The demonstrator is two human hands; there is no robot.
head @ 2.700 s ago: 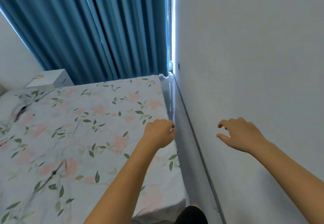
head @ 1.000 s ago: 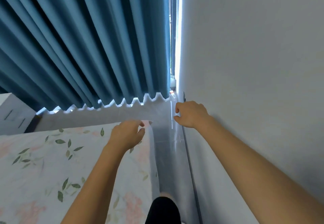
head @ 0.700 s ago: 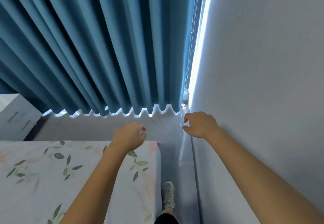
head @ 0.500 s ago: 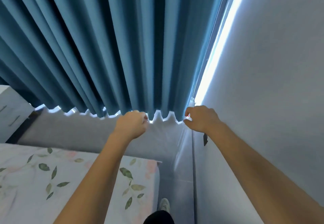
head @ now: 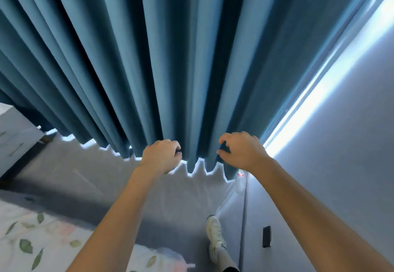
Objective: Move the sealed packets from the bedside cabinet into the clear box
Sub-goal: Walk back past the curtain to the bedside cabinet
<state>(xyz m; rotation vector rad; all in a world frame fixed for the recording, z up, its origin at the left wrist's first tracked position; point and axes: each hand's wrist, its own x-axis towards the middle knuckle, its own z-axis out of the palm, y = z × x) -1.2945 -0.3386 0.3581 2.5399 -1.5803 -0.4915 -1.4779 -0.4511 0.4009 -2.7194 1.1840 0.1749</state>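
Both hands are out front, level with the curtain hem. Left hand [head: 161, 156]: clenched in a fist, thumb against the index finger; something small may be pinched in there, but I cannot tell. Right hand [head: 242, 152]: fingers hooked loosely, grasping nothing, fingertips in front of the blue curtain [head: 170, 58]; touching the fabric or just short of it, I cannot tell.

Packets: none visible. Clear box: not visible either. The white bedside cabinet [head: 12, 135] is at the far left edge, well apart from both hands, and only 1 corner with drawer fronts shows. The bed [head: 32, 239] with its leaf-print sheet sits near left; a white shoe [head: 215, 237] is on the grey floor [head: 85, 182] beside the wall [head: 341, 165]. There's a small dark fitting [head: 266, 236] low on the wall.

My read: transit phase, with no packet visibly secured.

Handling, judged from the task wording only: sealed packets are likely light, thin and floppy, with slick film. Pinch at a sealed edge seam, where it is stiffest, not the soft middle. Low break risk; the main risk is one slipping out if several are grabbed at once.
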